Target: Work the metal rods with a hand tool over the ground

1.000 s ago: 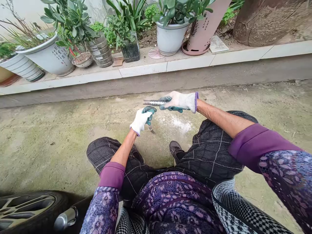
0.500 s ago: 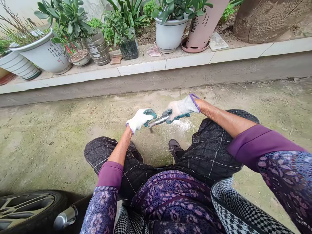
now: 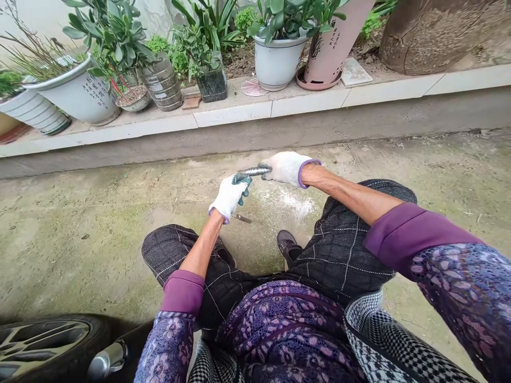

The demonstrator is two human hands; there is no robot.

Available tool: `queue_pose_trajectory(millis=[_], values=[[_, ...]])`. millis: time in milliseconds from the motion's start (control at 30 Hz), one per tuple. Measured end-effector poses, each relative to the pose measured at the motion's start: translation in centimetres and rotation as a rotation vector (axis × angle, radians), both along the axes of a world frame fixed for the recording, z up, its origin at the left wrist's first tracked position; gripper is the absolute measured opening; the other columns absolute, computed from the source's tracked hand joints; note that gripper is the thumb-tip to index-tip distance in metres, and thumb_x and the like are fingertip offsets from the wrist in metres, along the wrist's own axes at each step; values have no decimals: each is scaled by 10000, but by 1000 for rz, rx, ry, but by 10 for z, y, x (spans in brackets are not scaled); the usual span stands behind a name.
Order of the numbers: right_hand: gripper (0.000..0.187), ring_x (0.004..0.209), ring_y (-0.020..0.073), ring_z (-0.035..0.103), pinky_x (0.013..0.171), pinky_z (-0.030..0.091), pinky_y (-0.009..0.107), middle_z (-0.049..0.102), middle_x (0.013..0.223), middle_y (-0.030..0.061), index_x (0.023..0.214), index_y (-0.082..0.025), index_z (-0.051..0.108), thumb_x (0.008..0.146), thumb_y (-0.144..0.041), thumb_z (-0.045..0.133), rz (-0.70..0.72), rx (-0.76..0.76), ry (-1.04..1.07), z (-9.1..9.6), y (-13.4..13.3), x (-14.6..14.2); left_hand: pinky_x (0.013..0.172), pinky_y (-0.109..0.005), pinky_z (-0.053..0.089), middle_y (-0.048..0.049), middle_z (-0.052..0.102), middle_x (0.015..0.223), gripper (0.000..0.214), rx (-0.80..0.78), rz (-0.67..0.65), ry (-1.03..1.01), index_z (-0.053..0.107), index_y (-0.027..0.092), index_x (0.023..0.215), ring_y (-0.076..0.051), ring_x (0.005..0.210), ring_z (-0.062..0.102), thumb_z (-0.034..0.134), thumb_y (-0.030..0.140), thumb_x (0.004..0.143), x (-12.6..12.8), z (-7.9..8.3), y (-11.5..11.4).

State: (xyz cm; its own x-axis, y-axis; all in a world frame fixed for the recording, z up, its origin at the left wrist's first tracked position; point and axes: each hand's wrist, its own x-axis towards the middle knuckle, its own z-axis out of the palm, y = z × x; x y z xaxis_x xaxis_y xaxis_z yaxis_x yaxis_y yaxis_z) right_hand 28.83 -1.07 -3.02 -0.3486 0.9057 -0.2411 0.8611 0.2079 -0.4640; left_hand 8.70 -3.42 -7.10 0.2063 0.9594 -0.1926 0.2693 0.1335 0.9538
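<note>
Both my hands wear white knit gloves with dark green palms and purple cuffs. Between them is a short silvery rod (image 3: pixel 257 171) with a ribbed, shiny surface; its exact kind I cannot make out. My left hand (image 3: pixel 230 196) is closed around the rod's left end. At the other end, my right hand (image 3: pixel 284 167) grips it with fingers partly hidden under the glove's back. The rod lies nearly level above the ground. Below my left hand, a small brownish stick-like piece (image 3: pixel 241 218) rests on the concrete. White powder (image 3: pixel 297 205) is scattered beneath my right hand.
Ahead runs a low tiled ledge (image 3: pixel 235 114) bearing several potted plants, among them a white pot (image 3: pixel 279 64) and a pink pot (image 3: pixel 325 56). A large brown urn-like object (image 3: pixel 431 40) stands at right. A vehicle wheel (image 3: pixel 43 348) is behind at lower left.
Both hands have moved up and away from my body with the rod, my right hand also slightly left. The rod is now more level, and the brownish piece on the ground shows more fully.
</note>
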Motion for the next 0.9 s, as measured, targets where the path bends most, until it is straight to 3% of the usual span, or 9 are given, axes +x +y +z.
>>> queue_pose_trajectory(millis=[100,300,433,600,767,900], values=[[306,694,182,556,557,316,297,674,805,47,1065,-244,703,809,-401,645,-6,136,-132,13,0,-7,349,-170,322,55,454,538,195,25,43,-101,681,153,900,-65,434,388,610,263,755,-1,7,-2],[327,658,159,531,565,327,288,664,799,35,1093,-229,690,816,-389,625,-36,196,41,17,6,-18,351,-172,298,72,412,546,194,67,90,-332,666,153,890,-48,434,348,630,236,718,-5,19,-4],[291,554,105,472,505,346,252,608,697,3,1045,-180,693,800,-330,647,-90,37,250,26,5,-23,377,-180,365,68,465,554,238,23,59,-331,655,157,917,-48,427,385,649,304,729,-11,15,-2],[379,448,69,395,388,318,218,523,595,-30,1123,-182,667,816,-404,690,-157,-186,435,41,-7,-19,408,-193,420,33,579,614,280,36,25,-287,665,133,932,-38,403,407,644,342,746,-18,5,3],[361,430,53,389,361,315,191,508,565,-53,1039,-184,696,780,-434,723,77,-381,451,35,-14,-2,411,-191,407,55,492,525,178,65,12,-184,650,130,791,-55,431,411,642,247,658,-22,4,10],[445,420,64,399,369,314,205,527,536,-51,1044,-165,716,740,-490,733,220,-465,302,22,-17,12,499,-200,456,-19,660,722,229,73,-148,-52,683,120,794,-99,595,550,657,241,600,-23,9,13]])
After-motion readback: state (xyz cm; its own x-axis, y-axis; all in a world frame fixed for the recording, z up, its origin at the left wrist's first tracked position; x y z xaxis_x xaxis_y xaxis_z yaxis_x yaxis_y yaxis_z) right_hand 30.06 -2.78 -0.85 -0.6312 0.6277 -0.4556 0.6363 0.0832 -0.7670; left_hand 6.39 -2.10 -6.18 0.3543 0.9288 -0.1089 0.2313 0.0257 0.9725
